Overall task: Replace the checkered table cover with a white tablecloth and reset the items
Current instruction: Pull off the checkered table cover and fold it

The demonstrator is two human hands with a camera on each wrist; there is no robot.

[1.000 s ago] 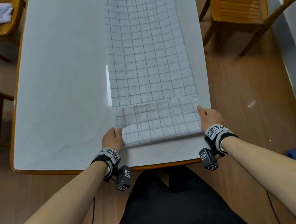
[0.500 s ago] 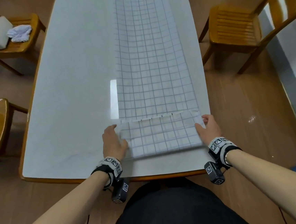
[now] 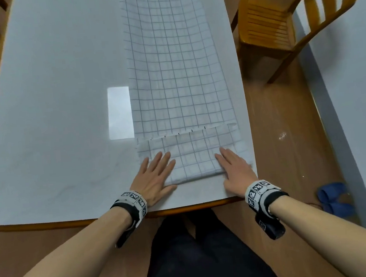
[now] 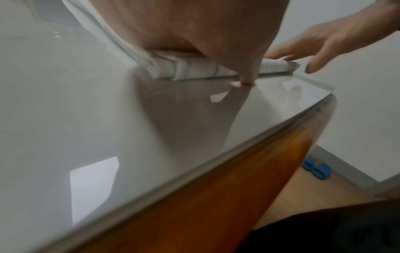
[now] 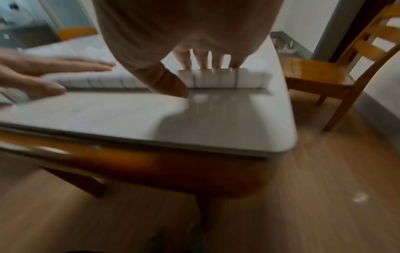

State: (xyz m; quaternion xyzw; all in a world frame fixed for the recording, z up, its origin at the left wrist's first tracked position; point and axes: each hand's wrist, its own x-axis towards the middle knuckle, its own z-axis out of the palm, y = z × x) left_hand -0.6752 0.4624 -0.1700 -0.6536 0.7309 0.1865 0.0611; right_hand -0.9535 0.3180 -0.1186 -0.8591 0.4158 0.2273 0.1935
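wood floor [image 3: 288, 173], pale wall [image 3: 352, 99], wooden chair [image 3: 278, 24] right of table [image 3: 51, 106], blue slippers [image 3: 334, 199] by wall

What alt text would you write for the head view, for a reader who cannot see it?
Two flat hands, the left hand and the right hand, press on the folded near end of a checkered cloth that runs lengthwise along the right side of a white table. A wooden chair stands to the right.

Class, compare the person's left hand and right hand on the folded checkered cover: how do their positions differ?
The left hand presses the left end of the checkered cover, near the table's middle; the right hand presses the right end, by the table's edge. The left hand's fingers are splayed wider. Both lie flat, fingers straight.
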